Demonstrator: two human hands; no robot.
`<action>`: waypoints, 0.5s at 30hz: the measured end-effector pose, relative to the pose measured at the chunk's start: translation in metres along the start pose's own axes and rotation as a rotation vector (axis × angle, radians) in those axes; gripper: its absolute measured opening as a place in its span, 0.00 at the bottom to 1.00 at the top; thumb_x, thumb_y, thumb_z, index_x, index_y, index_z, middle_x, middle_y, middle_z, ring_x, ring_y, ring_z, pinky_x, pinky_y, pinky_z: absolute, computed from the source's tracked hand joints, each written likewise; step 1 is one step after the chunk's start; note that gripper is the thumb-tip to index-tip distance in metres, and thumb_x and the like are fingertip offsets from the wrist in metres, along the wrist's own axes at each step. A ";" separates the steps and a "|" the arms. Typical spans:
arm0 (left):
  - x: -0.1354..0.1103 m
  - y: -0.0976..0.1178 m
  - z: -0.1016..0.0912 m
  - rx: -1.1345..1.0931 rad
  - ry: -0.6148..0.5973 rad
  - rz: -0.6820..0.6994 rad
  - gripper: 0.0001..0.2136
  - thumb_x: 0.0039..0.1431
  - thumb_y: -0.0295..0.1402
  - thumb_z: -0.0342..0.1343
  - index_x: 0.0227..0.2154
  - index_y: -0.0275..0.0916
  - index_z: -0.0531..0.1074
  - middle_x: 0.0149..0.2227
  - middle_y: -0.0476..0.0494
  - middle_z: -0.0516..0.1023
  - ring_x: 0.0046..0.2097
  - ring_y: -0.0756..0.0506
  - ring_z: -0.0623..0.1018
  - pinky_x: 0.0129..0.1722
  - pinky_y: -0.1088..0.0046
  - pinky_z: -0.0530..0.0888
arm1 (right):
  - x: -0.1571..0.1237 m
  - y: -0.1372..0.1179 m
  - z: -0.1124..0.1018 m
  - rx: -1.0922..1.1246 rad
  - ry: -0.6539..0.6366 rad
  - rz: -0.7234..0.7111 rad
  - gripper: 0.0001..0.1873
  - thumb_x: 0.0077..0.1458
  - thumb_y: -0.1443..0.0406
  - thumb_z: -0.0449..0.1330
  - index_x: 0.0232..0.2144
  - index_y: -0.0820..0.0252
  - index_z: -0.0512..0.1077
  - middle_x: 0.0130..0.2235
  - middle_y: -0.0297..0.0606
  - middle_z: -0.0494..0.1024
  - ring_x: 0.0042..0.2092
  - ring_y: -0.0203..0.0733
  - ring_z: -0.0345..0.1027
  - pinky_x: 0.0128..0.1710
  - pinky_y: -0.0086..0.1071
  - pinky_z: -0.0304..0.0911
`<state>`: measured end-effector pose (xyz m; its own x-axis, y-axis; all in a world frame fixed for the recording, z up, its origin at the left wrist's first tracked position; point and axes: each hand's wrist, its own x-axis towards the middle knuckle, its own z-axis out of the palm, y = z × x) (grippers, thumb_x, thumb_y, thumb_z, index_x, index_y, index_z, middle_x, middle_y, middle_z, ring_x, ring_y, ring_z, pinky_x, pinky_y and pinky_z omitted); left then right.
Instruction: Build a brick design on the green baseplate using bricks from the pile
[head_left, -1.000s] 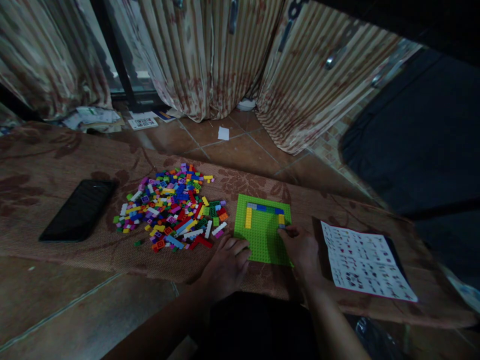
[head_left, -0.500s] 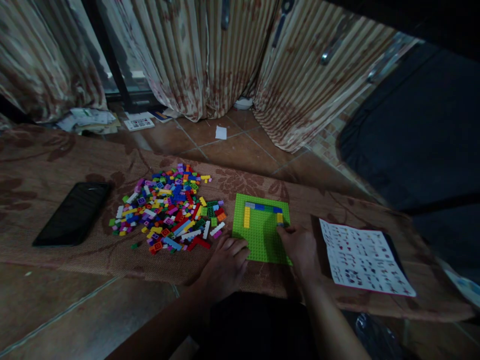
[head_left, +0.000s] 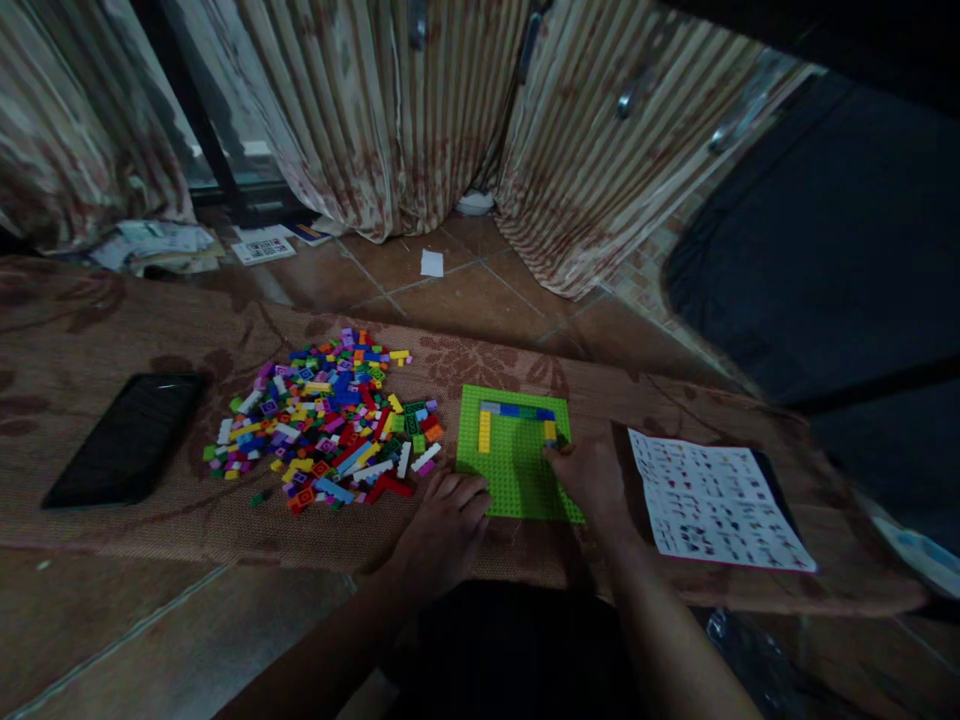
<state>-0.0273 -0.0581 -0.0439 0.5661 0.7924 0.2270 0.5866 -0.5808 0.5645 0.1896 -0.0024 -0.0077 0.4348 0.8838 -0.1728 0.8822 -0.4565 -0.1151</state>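
Note:
The green baseplate (head_left: 514,480) lies on the cloth in front of me. On it, a row of grey, blue and green bricks (head_left: 510,410) runs along the far side, with a yellow brick column (head_left: 484,432) down the left and a short yellow brick (head_left: 550,429) at the right. My left hand (head_left: 450,515) grips the near left corner of the plate with curled fingers. At the right column, my right hand (head_left: 592,480) has its thumb and fingers closed at a small bluish brick (head_left: 551,443), mostly covered by the fingertips.
A pile of loose coloured bricks (head_left: 330,420) spreads left of the plate. Farther left lies a black tablet (head_left: 124,440). A printed sheet (head_left: 716,500) rests on a dark object at the right. Curtains (head_left: 360,120) hang beyond the tiled floor (head_left: 480,300).
The view has shifted slightly, so everything sits a little farther left. My right fingertips stay at the right brick column with a small shift in posture. My left hand keeps its place on the corner.

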 end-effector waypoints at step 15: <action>0.002 -0.001 0.001 0.030 0.074 0.069 0.10 0.60 0.26 0.50 0.43 0.37 0.72 0.47 0.40 0.75 0.49 0.41 0.71 0.57 0.50 0.66 | 0.003 -0.005 -0.002 0.086 -0.044 0.032 0.16 0.53 0.58 0.62 0.35 0.66 0.80 0.38 0.51 0.82 0.43 0.51 0.76 0.39 0.33 0.64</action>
<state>-0.0258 -0.0564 -0.0451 0.5617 0.7616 0.3233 0.5654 -0.6386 0.5221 0.1874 0.0029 -0.0053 0.4528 0.8640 -0.2200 0.8484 -0.4935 -0.1918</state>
